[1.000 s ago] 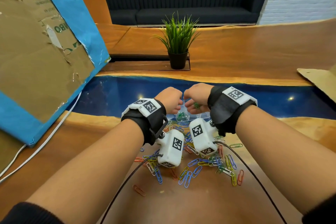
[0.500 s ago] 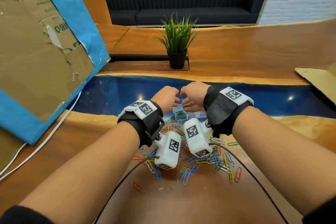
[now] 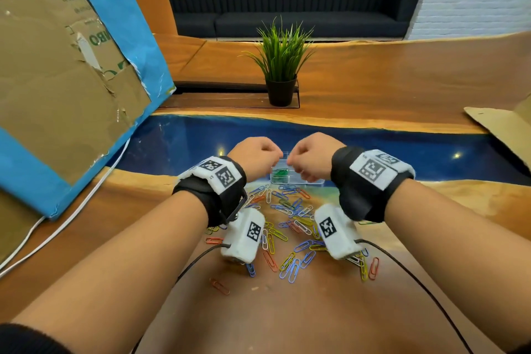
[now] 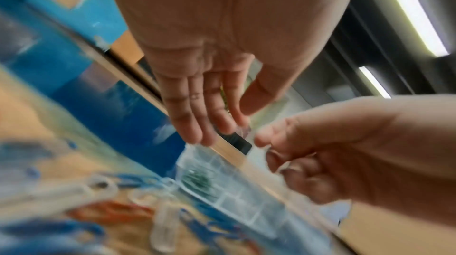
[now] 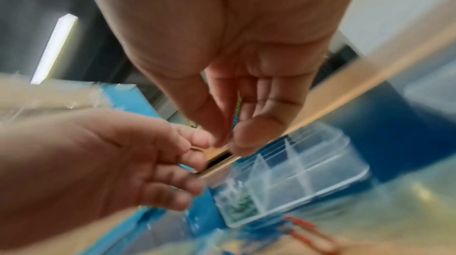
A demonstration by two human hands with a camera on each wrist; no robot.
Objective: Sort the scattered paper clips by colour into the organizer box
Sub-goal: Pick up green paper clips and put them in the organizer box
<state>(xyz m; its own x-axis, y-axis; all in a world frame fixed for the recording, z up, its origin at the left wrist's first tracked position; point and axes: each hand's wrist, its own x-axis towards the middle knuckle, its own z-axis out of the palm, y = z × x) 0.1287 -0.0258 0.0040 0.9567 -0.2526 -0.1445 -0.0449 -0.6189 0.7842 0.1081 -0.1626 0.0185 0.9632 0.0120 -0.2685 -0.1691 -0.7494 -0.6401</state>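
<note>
Both hands hover close together over the clear organizer box, which stands at the far edge of the clip pile. Green clips lie in its front left compartment; the other compartments look bare. My left hand has nearly straight fingers and the thumb apart in the left wrist view, with nothing seen in it. My right hand presses thumb tip to fingertips; blur hides whether a clip is between them. Several mixed-colour paper clips are scattered on the wood under my wrists.
A potted plant stands beyond the blue resin strip of the table. A blue-edged cardboard sheet leans at the left with a white cable below it. More cardboard lies at the right.
The green clips seen in my right fingers a second ago no longer show there. Both hands have risen slightly above the box and the wrists have spread apart.
</note>
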